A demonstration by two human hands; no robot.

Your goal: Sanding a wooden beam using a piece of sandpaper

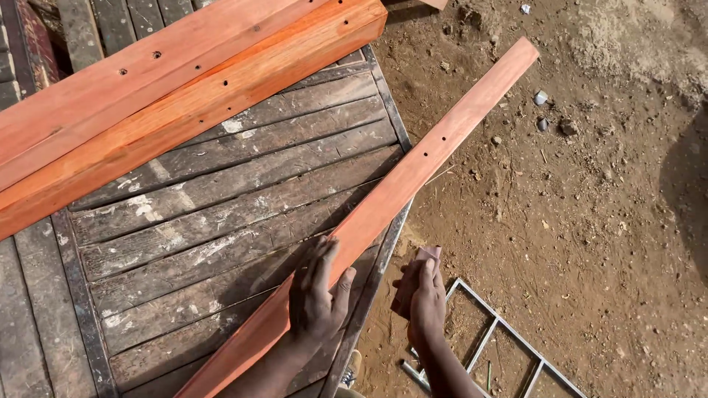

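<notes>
My left hand (316, 295) lies spread flat on the long reddish board (391, 199), which runs slantwise over the bench's (221, 214) right edge. My right hand (425, 298), off that edge above the dirt ground (575, 221), pinches a small pinkish sanding pad (428, 253).

Head cam, steep down, prob. close.

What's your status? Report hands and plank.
Left hand flat on long plank. Right hand holds small pinkish pad, off plank. Two boards stacked clear.
</notes>
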